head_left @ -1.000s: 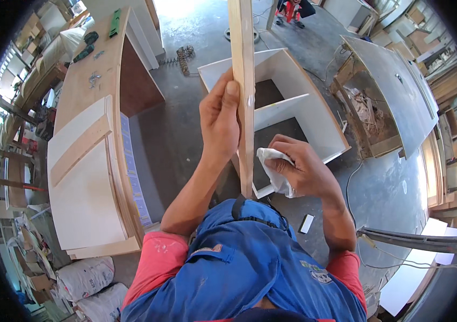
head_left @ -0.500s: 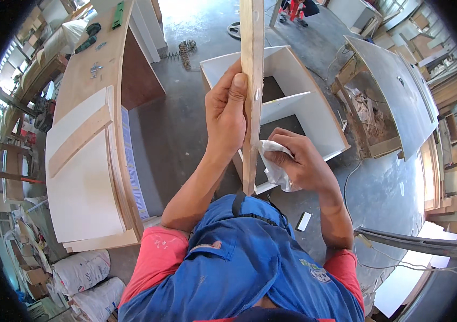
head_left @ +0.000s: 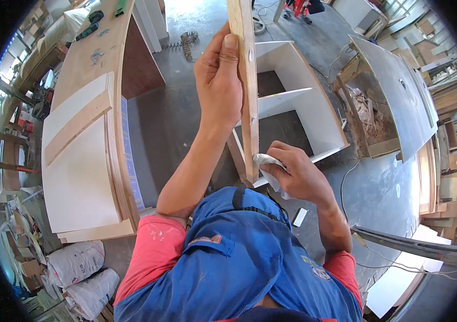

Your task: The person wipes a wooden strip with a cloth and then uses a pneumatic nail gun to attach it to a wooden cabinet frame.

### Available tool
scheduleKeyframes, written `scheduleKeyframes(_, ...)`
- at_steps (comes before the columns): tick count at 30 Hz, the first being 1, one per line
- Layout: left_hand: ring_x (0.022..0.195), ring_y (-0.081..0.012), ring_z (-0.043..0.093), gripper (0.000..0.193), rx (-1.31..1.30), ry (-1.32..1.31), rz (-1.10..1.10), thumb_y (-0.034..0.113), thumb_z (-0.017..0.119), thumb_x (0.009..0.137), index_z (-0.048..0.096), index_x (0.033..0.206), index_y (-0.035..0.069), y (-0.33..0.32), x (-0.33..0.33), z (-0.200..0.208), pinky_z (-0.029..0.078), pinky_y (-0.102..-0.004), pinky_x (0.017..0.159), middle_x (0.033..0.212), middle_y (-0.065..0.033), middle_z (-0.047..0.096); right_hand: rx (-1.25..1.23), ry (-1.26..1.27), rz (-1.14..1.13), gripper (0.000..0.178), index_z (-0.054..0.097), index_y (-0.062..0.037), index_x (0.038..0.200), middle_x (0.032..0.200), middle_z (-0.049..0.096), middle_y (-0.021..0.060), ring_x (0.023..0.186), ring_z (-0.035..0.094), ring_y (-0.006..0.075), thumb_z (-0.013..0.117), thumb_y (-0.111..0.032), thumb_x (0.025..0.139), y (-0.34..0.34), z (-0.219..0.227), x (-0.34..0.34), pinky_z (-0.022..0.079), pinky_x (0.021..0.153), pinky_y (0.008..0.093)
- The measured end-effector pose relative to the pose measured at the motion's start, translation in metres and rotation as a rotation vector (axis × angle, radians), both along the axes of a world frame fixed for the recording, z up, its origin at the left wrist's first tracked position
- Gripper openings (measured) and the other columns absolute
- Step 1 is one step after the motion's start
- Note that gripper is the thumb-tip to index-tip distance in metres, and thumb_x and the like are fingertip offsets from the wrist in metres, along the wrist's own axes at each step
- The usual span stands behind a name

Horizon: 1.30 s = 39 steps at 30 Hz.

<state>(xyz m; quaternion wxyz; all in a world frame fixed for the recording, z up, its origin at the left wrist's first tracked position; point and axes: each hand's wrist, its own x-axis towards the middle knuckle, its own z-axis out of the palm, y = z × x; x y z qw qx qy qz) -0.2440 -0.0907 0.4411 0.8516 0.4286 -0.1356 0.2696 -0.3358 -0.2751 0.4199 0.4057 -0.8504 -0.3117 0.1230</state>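
A long, narrow wooden board (head_left: 246, 86) stands in front of me, its narrow edge turned to the right, with small glossy whitish spots along that edge. My left hand (head_left: 219, 80) is closed around its upper part, thumb lying on the near face. In my right hand (head_left: 299, 174) is a crumpled white plastic bag (head_left: 265, 159), pinched between thumb and fingers. The tip of the bag meets the board's edge near its lower end. What the bag contains is hidden.
Behind the board, a white open cabinet (head_left: 319, 115) lies on the floor. To the left is a workbench (head_left: 81, 59) with screws, a drill and stacked white panels (head_left: 78, 188). A grey-topped stand (head_left: 395, 86) is at right, with a cable (head_left: 342, 188) on the floor.
My left hand has moved up and slightly left in view. My right hand and the bag have gone lower along the board's edge, towards its bottom end.
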Motion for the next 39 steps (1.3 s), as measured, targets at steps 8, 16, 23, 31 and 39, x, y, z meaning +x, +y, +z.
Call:
scheduleKeyframes(8, 0.074, -0.0093, 0.064, 0.037, 0.002, 0.026, 0.039, 0.028, 0.055, 0.105, 0.061, 0.129, 0.000, 0.009, 0.009, -0.004, 0.052, -0.0223, 0.065, 0.089, -0.0048, 0.069, 0.081, 0.041, -0.145, 0.013, 0.061, 0.0038, 0.088, 0.088, 0.056, 0.0184, 0.080, 0.058, 0.0407, 0.067, -0.008, 0.089, 0.002, 0.011, -0.006, 0.045, 0.069, 0.0447)
scheduleKeyframes(16, 0.069, -0.0074, 0.061, 0.028, -0.058, 0.125, 0.084, 0.026, 0.057, 0.104, 0.067, 0.116, 0.003, 0.029, 0.028, -0.004, 0.049, -0.0210, 0.058, 0.085, -0.0009, 0.067, -0.045, 0.044, -0.024, 0.015, 0.059, 0.0039, 0.087, 0.088, 0.055, 0.0159, 0.076, 0.057, 0.0370, 0.067, -0.009, 0.090, -0.008, -0.008, -0.016, 0.045, 0.068, 0.0416)
scheduleKeyframes(23, 0.064, -0.0022, 0.056, 0.028, -0.082, 0.125, 0.110, 0.027, 0.052, 0.107, 0.070, 0.112, 0.006, 0.022, 0.031, -0.003, 0.043, -0.0178, 0.055, 0.080, 0.0040, 0.065, -0.138, -0.007, -0.098, 0.014, 0.061, 0.0021, 0.090, 0.091, 0.057, 0.0182, 0.082, 0.061, 0.0403, 0.068, -0.011, 0.089, -0.003, -0.022, -0.023, 0.047, 0.071, 0.0479)
scheduleKeyframes(31, 0.070, -0.0094, 0.060, 0.033, -0.002, 0.077, 0.046, 0.029, 0.052, 0.106, 0.065, 0.116, 0.001, 0.025, 0.036, -0.022, 0.050, -0.0238, 0.063, 0.087, -0.0053, 0.066, 0.131, -0.162, -0.331, 0.010, 0.058, 0.0040, 0.090, 0.088, 0.054, 0.0186, 0.078, 0.058, 0.0387, 0.063, -0.004, 0.091, -0.007, 0.004, -0.015, 0.046, 0.070, 0.0411)
scheduleKeyframes(39, 0.063, -0.0096, 0.055, 0.029, -0.095, 0.170, 0.007, 0.029, 0.050, 0.107, 0.063, 0.112, 0.004, 0.054, 0.050, -0.028, 0.045, -0.0245, 0.055, 0.077, -0.0035, 0.060, 0.181, -0.125, -0.412, 0.010, 0.060, 0.0042, 0.089, 0.086, 0.057, 0.0170, 0.078, 0.059, 0.0357, 0.062, -0.006, 0.090, -0.019, -0.005, -0.010, 0.046, 0.072, 0.0391)
